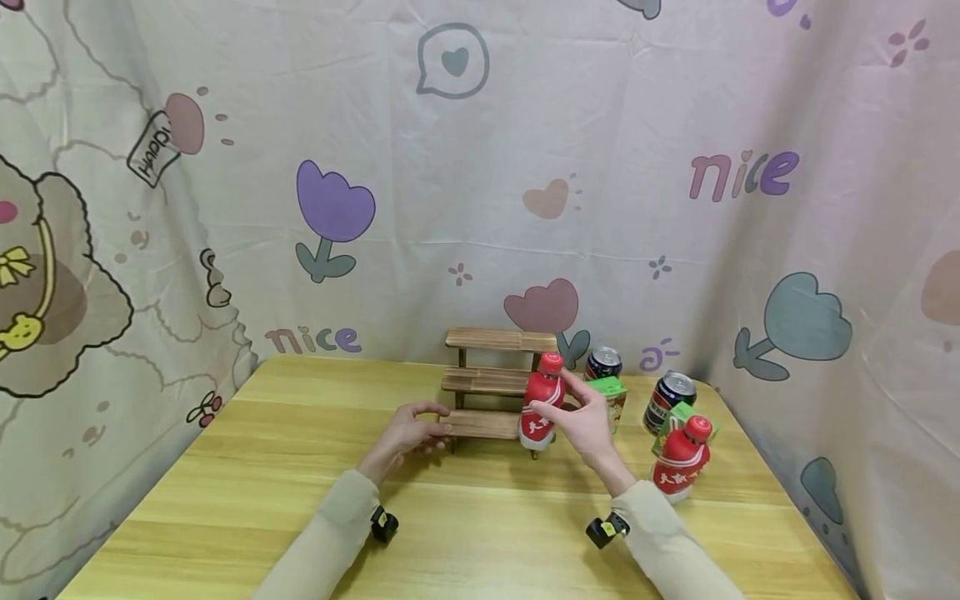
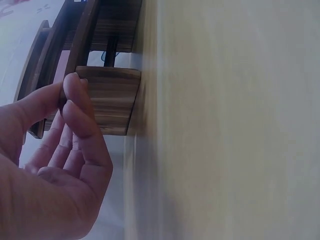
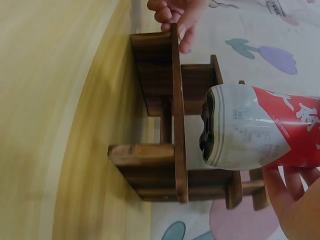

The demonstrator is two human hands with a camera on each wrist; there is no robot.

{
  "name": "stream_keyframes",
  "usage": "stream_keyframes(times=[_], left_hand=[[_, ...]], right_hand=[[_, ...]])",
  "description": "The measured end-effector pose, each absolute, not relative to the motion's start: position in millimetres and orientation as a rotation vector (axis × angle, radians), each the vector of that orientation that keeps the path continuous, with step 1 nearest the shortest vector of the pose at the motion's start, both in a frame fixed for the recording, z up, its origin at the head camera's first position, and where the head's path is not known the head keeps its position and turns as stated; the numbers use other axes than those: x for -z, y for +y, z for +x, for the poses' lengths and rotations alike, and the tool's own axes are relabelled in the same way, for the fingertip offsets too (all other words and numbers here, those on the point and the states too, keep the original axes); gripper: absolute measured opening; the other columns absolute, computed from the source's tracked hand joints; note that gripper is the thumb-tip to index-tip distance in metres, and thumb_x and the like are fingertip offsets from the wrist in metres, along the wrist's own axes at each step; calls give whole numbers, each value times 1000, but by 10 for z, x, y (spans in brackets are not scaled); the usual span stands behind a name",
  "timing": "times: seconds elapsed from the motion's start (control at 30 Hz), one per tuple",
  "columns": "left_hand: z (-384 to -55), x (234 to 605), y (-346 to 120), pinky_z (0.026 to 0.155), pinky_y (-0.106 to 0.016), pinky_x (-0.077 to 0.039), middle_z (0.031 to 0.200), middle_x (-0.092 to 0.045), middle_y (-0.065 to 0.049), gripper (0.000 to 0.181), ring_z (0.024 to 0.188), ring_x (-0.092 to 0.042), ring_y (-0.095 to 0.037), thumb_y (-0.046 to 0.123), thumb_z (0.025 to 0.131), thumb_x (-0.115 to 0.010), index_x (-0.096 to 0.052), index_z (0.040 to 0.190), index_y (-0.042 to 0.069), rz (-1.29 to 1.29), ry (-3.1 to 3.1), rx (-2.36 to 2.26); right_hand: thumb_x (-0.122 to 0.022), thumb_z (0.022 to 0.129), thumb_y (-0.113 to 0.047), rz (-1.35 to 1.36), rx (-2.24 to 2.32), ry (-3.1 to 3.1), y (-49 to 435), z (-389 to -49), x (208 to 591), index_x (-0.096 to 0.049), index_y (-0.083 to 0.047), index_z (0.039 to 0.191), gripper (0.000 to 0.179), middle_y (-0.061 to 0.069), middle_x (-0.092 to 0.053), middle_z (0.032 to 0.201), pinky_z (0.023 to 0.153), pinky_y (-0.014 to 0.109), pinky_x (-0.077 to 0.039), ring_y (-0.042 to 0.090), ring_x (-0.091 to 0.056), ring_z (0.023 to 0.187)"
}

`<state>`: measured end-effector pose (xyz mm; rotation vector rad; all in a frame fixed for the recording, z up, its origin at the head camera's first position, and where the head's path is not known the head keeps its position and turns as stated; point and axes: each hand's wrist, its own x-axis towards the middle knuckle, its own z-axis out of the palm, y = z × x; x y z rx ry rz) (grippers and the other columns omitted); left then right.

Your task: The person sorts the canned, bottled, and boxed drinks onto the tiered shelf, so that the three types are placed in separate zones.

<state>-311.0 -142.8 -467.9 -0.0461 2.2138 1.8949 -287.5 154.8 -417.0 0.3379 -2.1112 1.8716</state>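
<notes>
A small wooden three-step rack (image 1: 487, 382) stands at the back of the table. My left hand (image 1: 414, 432) pinches the left end of its lowest step between thumb and fingers, as the left wrist view shows with the hand (image 2: 65, 160) close up. My right hand (image 1: 587, 423) grips a red drink bottle (image 1: 542, 400) with a red cap and white lettering, fingers round its side. The bottle is upright above the right part of the lowest step. In the right wrist view, a gap shows between the bottle's base (image 3: 235, 127) and the step's board (image 3: 178, 125).
Right of the rack stand a dark can (image 1: 603, 363) and a green-topped drink carton (image 1: 615, 400). Farther right are another dark can (image 1: 670, 402), a second green carton (image 1: 675, 421) and a second red bottle (image 1: 681, 458) in front. A printed curtain (image 1: 480, 167) hangs behind the table.
</notes>
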Motion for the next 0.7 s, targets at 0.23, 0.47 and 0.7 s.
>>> stream_keyframes(times=[0.23,0.47,0.7], left_hand=[[-3106,4696,-1442,53,-26,-49,79,-74,-10,35,60,-67,-14,9,86,-73,-65,120,6,-50,2194,-1900],[-3104,4663,-1442,52,-25,-47,78,-74,-10,34,59,-66,-13,9,86,-73,-65,120,6,-49,2192,-1900],[-3106,4660,-1440,51,-25,-45,76,-73,-8,34,58,-66,-13,9,86,-74,-65,119,6,-54,2193,-1890]], right_hand=[[-85,77,-15,366,-1864,-2157,1400,-2935,4126,-58,-11,137,66,14,-64,128,80,24,-56,22,-64,107],[-86,76,-22,365,-1890,-2175,1269,-2994,4001,-57,-16,138,68,10,-66,127,84,30,-56,23,-64,112],[-84,78,-19,364,-1936,-2204,1155,-3054,3876,-55,-16,140,69,12,-66,127,89,34,-55,23,-65,112]])
